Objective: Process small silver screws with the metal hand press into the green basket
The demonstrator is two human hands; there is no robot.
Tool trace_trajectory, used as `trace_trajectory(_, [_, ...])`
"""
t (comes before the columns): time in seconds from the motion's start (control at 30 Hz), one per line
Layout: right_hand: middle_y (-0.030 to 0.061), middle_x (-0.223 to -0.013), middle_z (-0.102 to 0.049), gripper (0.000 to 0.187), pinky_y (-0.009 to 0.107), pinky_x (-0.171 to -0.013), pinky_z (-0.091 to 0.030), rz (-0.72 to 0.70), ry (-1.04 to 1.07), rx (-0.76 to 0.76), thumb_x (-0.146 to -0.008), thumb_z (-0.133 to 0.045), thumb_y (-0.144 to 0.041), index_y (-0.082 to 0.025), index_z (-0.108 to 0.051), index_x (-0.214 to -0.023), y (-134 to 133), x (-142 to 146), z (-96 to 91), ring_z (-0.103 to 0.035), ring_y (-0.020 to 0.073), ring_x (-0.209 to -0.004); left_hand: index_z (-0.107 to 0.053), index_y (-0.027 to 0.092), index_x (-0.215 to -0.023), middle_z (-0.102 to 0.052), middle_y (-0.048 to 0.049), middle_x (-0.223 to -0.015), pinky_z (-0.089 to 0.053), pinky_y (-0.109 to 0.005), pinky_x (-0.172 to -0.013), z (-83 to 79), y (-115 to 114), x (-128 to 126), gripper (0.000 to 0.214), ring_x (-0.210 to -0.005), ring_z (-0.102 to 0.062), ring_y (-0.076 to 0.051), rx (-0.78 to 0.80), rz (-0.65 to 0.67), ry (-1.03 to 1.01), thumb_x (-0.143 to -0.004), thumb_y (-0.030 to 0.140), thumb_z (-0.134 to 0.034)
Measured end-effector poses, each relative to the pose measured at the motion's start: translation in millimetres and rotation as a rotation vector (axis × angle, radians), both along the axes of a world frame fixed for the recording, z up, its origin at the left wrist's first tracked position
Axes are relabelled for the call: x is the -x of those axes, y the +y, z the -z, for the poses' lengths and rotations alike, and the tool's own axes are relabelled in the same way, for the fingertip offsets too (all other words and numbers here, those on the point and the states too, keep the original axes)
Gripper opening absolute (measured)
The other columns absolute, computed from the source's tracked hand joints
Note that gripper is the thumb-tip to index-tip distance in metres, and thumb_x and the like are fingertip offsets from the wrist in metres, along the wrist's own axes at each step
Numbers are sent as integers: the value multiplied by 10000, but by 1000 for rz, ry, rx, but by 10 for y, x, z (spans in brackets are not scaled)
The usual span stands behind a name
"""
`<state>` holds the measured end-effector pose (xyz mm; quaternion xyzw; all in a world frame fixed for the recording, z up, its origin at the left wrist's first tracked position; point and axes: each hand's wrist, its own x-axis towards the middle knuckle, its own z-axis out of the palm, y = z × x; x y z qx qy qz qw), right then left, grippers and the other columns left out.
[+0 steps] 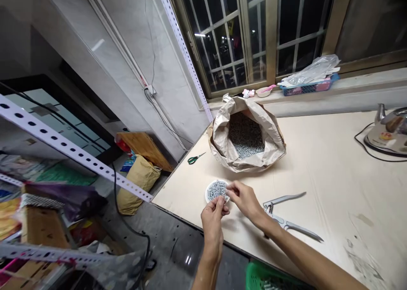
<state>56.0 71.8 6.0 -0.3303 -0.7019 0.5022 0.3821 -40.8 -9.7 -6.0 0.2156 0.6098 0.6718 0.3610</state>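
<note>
A small white bowl [207,193] full of silvery screw-like metal pieces [217,188] sits near the table's left edge. At its near rim, my left hand [213,213] is closed in a pinch, and whatever lies between the fingertips is too small to name. My right hand [243,197] reaches over the bowl's right side with thumb and fingers pinched together; what they hold is hidden. Behind the bowl stands an open paper sack [222,150] holding many similar metal pieces. Right of my right hand lies a pair of grey-handled pliers or shears [280,220].
Green-handled scissors [192,160] lie left of the sack. A kettle [389,131] with a cord stands at the far right. Below the table's front edge is a green basket [254,275]. A blue basket [308,88] rests on the windowsill. A perforated metal post [95,165] crosses the left.
</note>
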Motion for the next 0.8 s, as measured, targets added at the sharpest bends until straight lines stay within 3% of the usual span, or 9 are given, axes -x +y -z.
trace_trajectory(0.1, [58,-962,-625,234,320,-711,-480,-36,-87,-212,-843,-553,-277,-201,-605,-1059,93,-11,-122,-577,145,-690,-685,107,-784,-615,-2,-628,-443,-224,-569,39,-128,-13,411,-545,-530,-97,119,80,96,-619,477,-758])
trace_trajectory(0.2, [68,-950,-609,195,324,-776,-466,25,-244,-420,-914,-471,-260,-195,-625,-1015,93,-408,-117,-582,172,-844,-694,116,-711,-618,-4,-595,-419,-220,-561,45,-227,-124,359,-541,-525,-104,250,197,237,-634,464,-730])
trace_trajectory(0.37, [61,-856,-580,197,311,-700,-445,96,-695,-460,-929,-451,-243,-186,-636,-893,-149,-1382,152,-555,187,-817,-718,123,-723,-672,-33,-641,-424,-237,-563,51,-132,-335,333,-555,-547,-128,352,452,385,-644,446,-697])
trace_trajectory(0.47, [62,-891,-577,115,301,-676,-420,61,-828,-468,-898,-516,-236,-195,-619,-926,-272,-1718,353,-543,184,-802,-727,131,-742,-708,-59,-704,-449,-255,-595,103,21,-439,313,-628,-605,-164,363,568,457,-663,431,-679])
trace_trajectory(0.63, [42,-833,-576,145,296,-642,-346,67,-916,-555,-916,-447,-147,-181,-565,-838,-297,-1794,577,-499,153,-698,-727,142,-728,-725,-67,-735,-472,-270,-651,191,197,-539,269,-720,-653,-196,370,651,567,-687,400,-664])
trace_trajectory(0.8, [37,-782,-571,217,322,-637,-280,157,-916,-757,-921,-391,-89,-180,-554,-809,-314,-1757,703,-444,161,-673,-731,153,-716,-725,-54,-741,-467,-258,-644,208,204,-584,248,-711,-655,-187,380,701,643,-700,388,-655])
